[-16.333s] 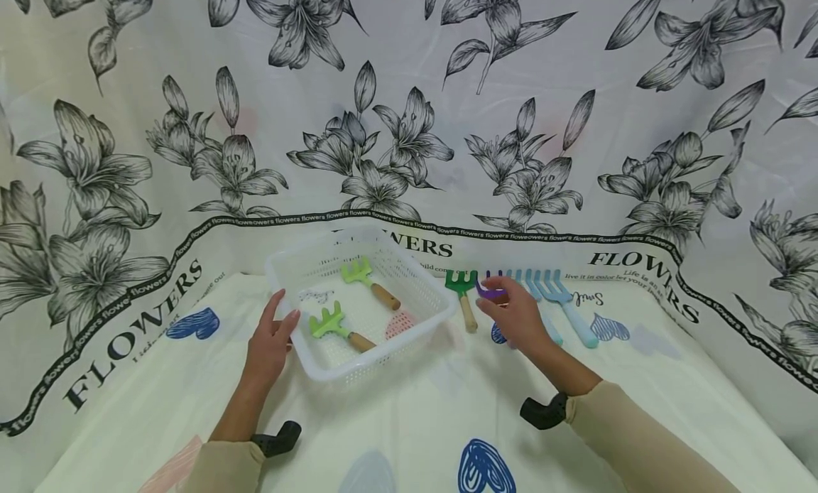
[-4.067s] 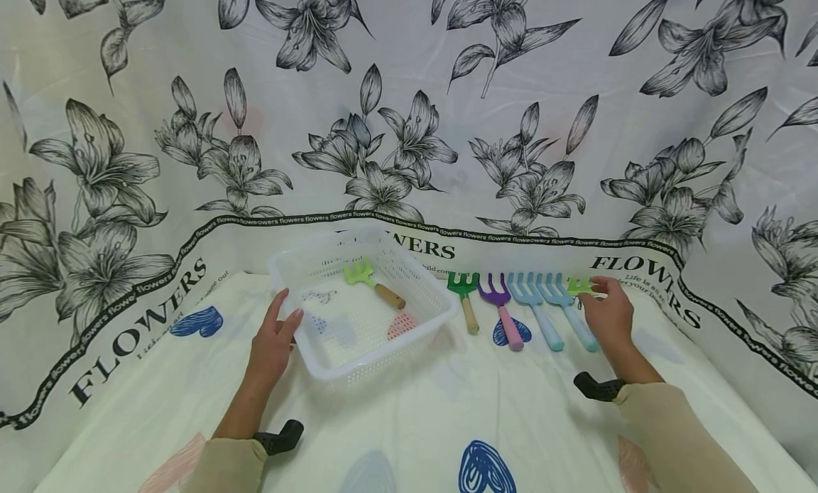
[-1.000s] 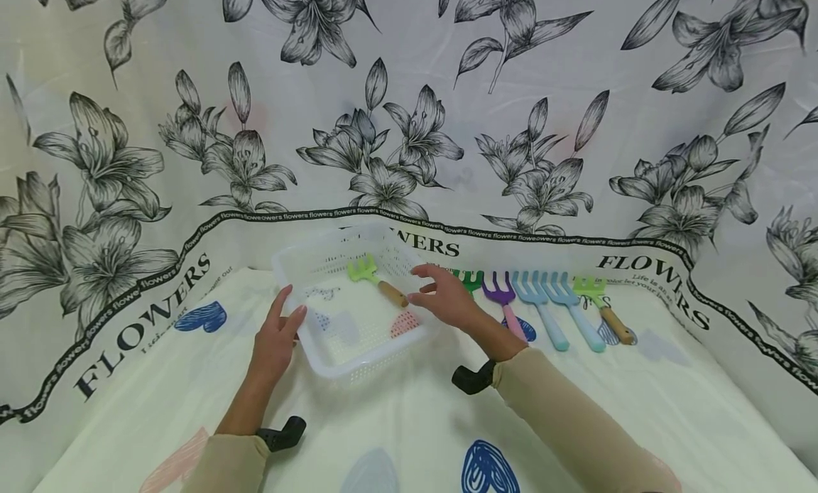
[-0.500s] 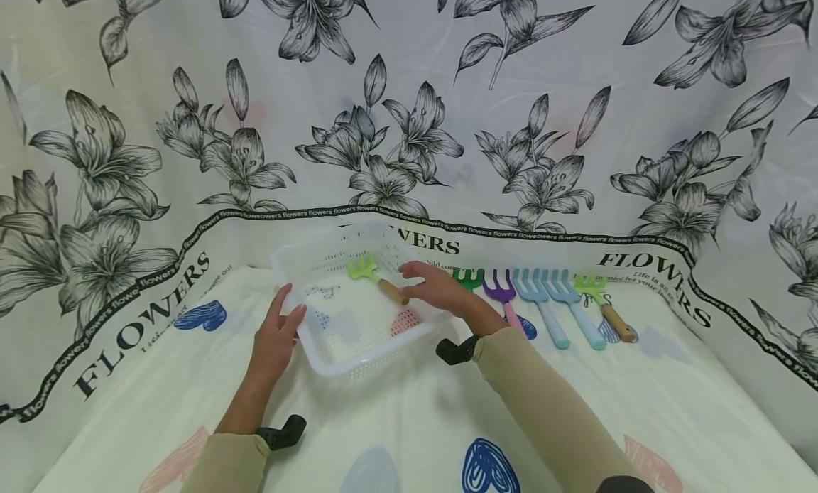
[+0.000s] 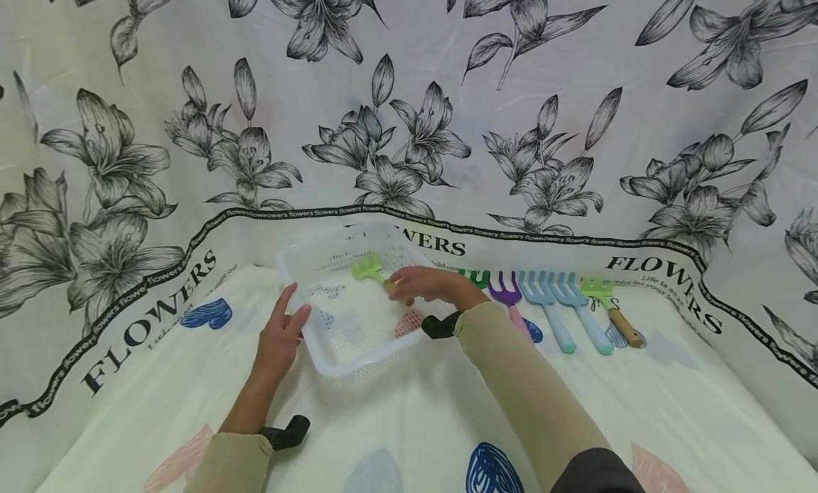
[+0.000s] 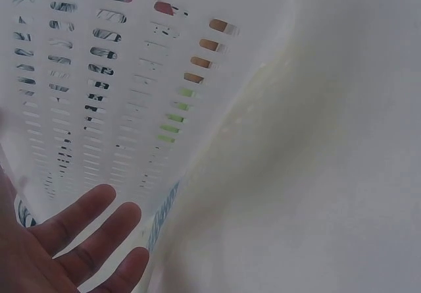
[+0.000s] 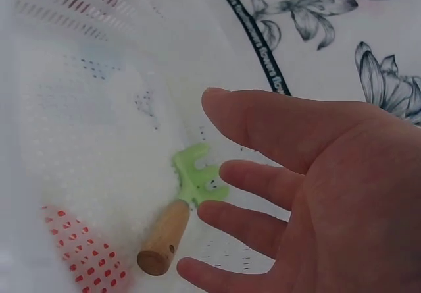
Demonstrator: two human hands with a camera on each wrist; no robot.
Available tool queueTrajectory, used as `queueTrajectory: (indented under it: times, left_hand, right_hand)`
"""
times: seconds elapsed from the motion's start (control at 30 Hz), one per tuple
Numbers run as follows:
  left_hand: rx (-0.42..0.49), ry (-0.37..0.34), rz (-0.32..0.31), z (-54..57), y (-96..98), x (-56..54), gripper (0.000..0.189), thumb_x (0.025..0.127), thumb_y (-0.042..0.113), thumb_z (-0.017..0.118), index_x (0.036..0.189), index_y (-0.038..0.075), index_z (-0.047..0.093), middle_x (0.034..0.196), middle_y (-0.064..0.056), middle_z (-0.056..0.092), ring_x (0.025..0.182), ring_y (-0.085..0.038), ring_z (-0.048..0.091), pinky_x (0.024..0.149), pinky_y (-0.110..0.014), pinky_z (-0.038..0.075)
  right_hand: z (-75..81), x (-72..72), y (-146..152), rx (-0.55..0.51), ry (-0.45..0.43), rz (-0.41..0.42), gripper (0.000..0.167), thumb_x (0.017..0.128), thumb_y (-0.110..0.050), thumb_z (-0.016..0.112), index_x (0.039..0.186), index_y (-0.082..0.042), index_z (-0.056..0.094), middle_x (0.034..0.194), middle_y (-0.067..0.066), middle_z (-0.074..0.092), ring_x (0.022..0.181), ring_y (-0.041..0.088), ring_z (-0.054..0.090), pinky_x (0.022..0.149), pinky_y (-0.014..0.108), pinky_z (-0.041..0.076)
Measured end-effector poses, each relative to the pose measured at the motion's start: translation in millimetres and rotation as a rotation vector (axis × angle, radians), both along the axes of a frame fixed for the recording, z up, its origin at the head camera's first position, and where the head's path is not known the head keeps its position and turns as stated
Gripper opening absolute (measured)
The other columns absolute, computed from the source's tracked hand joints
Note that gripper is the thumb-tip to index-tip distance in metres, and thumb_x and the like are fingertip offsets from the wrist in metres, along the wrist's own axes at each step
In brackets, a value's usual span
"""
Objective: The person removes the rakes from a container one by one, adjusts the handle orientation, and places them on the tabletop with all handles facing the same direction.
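Observation:
A white perforated plastic basket point(image 5: 358, 358) sits on the cloth with one light green hand rake point(image 5: 366, 267) inside; the rake has a wooden handle point(image 7: 164, 237). My left hand point(image 5: 281, 337) is at the basket's left side, fingers extended along its outer wall point(image 6: 99, 128) and thumb near the rim. My right hand point(image 5: 424, 285) reaches over the right rim, just above the rake's handle. In the right wrist view the right fingers are spread beside the rake, holding nothing.
Right of the basket lie a dark green rake point(image 5: 476, 276), partly hidden by the right arm, a purple and pink one point(image 5: 507, 294), two light blue ones point(image 5: 578, 305) and a light green one point(image 5: 616, 315). A flowered cloth point(image 5: 447, 123) hangs behind.
Earlier, a second light green rake lay in the basket; it now lies at the row's right end. My right hand has since come back left, over the basket. My left hand stays at the basket.

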State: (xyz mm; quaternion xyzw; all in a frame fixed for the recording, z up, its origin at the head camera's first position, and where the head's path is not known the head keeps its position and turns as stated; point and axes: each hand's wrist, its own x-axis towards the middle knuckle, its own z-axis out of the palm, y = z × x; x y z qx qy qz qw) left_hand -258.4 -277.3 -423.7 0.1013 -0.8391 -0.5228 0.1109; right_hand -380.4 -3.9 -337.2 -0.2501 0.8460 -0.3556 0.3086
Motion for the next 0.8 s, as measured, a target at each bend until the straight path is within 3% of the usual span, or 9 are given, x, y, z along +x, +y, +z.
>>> queueTrajectory:
  times: [0.27,0.53,0.8]
  left_hand:
    - [0.002,0.005,0.004,0.3,0.1,0.4,0.073,0.092,0.07,0.039,0.155,0.044,0.012,0.126,-0.019,0.056,0.102,-0.032,0.056,0.093,-0.048,0.045]
    - [-0.005,0.001,0.014,-1.4,1.7,2.8,0.074,0.09,0.073,0.038,0.154,0.046,0.013,0.124,-0.017,0.057,0.1,-0.032,0.057,0.094,-0.05,0.045]
    - [-0.008,0.004,0.011,0.0,1.9,2.7,0.075,0.09,0.072,0.038,0.155,0.043,0.013,0.123,-0.016,0.057,0.099,-0.031,0.057,0.094,-0.05,0.046]
  right_hand:
    - [-1.1,-6.4,-7,-0.031,-0.051,-0.031,0.059,0.097,-0.031,0.059,0.148,-0.01,0.039,0.149,0.008,0.039,0.137,0.033,0.034,0.11,0.056,0.025]
    - [-13.5,-10.6,-9,-0.071,-0.059,0.0,0.057,0.096,-0.031,0.06,0.145,-0.009,0.043,0.14,0.006,0.048,0.134,0.029,0.038,0.111,0.055,0.023]
    - [-23.7,-18.8,-10,-0.025,-0.032,0.048,0.063,0.095,-0.037,0.06,0.149,-0.012,0.04,0.15,0.006,0.038,0.136,0.028,0.036,0.11,0.054,0.025]
